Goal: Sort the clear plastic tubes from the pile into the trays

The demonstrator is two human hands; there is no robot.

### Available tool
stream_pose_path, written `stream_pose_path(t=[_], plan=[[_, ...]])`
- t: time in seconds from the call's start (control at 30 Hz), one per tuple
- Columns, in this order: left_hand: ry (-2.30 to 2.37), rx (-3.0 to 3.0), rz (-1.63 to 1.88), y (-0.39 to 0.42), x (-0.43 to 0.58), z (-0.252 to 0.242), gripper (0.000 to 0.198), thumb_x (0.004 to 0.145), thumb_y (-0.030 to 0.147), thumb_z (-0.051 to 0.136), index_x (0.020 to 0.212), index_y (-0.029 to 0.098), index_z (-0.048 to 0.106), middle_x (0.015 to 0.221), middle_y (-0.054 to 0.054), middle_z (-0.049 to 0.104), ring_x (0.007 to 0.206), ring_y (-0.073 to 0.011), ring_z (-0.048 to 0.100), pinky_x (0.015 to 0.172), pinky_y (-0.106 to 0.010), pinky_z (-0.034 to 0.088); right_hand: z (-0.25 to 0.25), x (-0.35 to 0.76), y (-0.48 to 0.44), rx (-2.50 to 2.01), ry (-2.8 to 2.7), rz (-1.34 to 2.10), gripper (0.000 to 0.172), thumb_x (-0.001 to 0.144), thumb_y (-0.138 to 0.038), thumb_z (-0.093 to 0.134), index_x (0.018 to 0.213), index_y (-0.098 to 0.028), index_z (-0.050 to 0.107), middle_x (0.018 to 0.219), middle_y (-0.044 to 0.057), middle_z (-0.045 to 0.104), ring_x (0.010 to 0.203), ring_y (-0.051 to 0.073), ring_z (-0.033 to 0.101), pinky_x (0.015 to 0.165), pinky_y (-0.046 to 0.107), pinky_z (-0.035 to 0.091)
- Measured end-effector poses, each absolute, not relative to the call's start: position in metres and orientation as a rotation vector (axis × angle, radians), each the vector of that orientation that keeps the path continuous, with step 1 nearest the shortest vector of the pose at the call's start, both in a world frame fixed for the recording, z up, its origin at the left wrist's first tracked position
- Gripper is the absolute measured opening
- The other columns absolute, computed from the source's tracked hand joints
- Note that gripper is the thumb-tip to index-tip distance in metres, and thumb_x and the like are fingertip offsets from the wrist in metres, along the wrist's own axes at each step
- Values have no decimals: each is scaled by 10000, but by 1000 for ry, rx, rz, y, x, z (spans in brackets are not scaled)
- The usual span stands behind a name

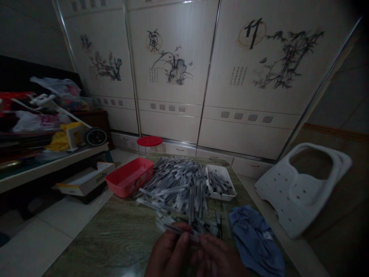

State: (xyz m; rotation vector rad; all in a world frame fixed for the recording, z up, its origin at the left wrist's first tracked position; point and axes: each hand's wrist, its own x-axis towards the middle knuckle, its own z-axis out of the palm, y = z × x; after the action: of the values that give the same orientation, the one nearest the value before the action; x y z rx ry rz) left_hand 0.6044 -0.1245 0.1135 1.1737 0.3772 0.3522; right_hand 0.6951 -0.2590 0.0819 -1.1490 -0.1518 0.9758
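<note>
My left hand (170, 252) pinches a slim clear-barrelled pen (173, 228) between thumb and fingers, at the near side of the table. The fingers of my right hand (220, 256) are closed around the pen's other end, where a pale piece shows; the dim light blurs the detail. Just beyond my hands lie loose dark and clear pen parts (207, 226). Behind them spreads a large heap of clear pens (175, 181) with dark ends. A white tray (229, 198) to its right holds several more pens.
On the table (100, 238), a red plastic bin (123, 186) stands left of the heap and a blue cloth (256, 238) lies at the right. Beyond are a red stool (150, 141), a white plastic chair (300, 188), a cluttered bench (57, 161) and a shoebox (86, 181).
</note>
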Motion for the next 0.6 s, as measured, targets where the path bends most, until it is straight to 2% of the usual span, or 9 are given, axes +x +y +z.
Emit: stream_pose_path(t=[0.07,0.2,0.27,0.33,0.43,0.6], plan=[[345,1113,316,-122,604,115,408,805,535,818,1032,201,758,862,-108,763,795,-272,700,745,-369,550,83,696,-259,-1089,-123,1018,559,731,-641,861,936,-155,676,707,40,796,454,102,688,423,146,395],[324,1179,333,-121,599,123,443,817,557,796,1104,223,746,1037,-124,781,963,-313,723,841,-395,580,79,695,-255,-973,-51,1049,557,721,-617,883,937,-155,659,709,37,803,427,99,679,401,153,397],[341,1342,401,-119,595,128,440,848,577,754,1134,244,745,1059,-101,779,1012,-297,714,884,-372,579,76,694,-251,-923,-20,1077,540,705,-591,897,922,-164,648,697,26,799,416,112,679,405,169,423],[332,1496,443,-115,593,131,425,898,595,684,1138,249,737,1018,-78,777,983,-269,711,889,-347,570,74,694,-250,-914,-21,1094,558,689,-594,903,934,-159,654,682,36,798,422,132,693,406,178,435],[315,1590,414,-107,594,129,422,932,606,627,1100,230,717,911,-60,756,858,-243,699,796,-334,560,74,694,-251,-944,-54,1074,598,676,-623,907,948,-150,661,710,62,812,452,142,716,390,172,423],[381,1457,430,-106,599,122,391,899,602,679,996,224,698,781,-17,694,735,-201,630,709,-313,509,73,693,-256,-958,-119,1083,498,729,-522,918,928,-158,643,752,54,823,497,128,734,442,171,479]])
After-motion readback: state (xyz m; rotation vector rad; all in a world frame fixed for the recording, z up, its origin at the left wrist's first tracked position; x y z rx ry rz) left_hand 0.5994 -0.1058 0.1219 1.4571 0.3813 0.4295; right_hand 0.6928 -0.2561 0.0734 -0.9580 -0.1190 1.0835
